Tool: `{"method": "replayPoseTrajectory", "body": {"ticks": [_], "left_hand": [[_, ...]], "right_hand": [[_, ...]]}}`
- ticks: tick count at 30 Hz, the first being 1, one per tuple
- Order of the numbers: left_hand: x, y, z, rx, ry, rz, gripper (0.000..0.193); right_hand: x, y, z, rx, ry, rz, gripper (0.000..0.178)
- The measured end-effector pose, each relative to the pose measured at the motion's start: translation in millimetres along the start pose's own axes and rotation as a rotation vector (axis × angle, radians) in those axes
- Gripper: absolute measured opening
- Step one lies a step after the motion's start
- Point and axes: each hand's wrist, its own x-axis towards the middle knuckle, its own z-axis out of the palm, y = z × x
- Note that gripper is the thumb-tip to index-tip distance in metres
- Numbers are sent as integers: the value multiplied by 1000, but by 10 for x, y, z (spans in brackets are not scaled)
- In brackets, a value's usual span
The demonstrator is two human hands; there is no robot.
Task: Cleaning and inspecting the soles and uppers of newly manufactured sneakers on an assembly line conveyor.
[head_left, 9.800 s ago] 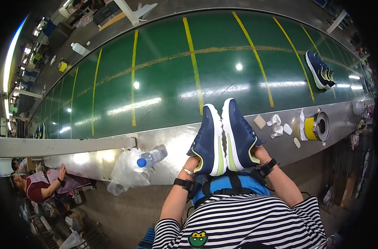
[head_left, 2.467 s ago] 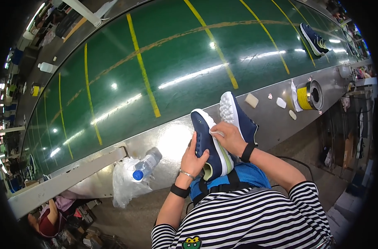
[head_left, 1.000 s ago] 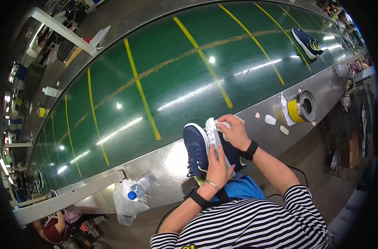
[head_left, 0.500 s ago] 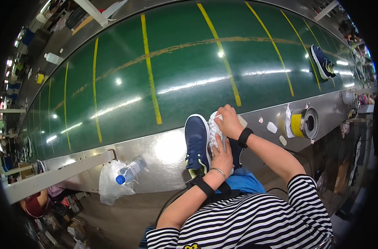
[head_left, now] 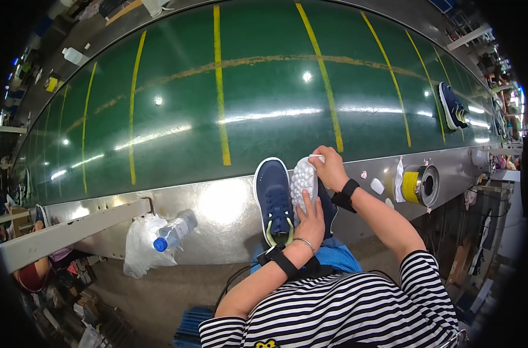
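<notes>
A navy sneaker [head_left: 273, 200] with a white sole edge and pale green lining stands upright on the metal ledge. Beside it, a second navy sneaker is tipped on its side, its knobbly white sole [head_left: 303, 181] facing up and left. My left hand [head_left: 308, 223] grips this second sneaker, its fingers stretched over the sole. At the toe end, my right hand [head_left: 330, 168] is closed in a pinch on a small pale piece [head_left: 317, 157] against the sole's edge. What that piece is made of is too small to tell.
A green belt [head_left: 264, 133] with yellow stripes runs behind the ledge, carrying another navy sneaker [head_left: 451, 107] at right. On the ledge are a yellow-labelled tin [head_left: 412, 185], a white block [head_left: 376, 186], a plastic bottle [head_left: 177, 231] and a clear bag [head_left: 139, 246]. A metal bar [head_left: 72, 232] crosses at left.
My right hand has shifted slightly right, with the pale piece now at the sole's toe edge. More of the sole shows. The whole view has turned a little.
</notes>
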Motion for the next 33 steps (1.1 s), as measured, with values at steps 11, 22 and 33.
{"method": "replayPoseTrajectory", "body": {"ticks": [11,22,33], "left_hand": [[-139,-164,-175,-229,0,41,105],[-188,-176,-159,-522,26,-80,107],[-228,-350,-144,-420,52,94,87]], "right_hand": [[-661,-15,-15,314,73,-59,13],[-906,147,57,277,137,-256,10],[-1553,438,-353,339,28,-111,9]]}}
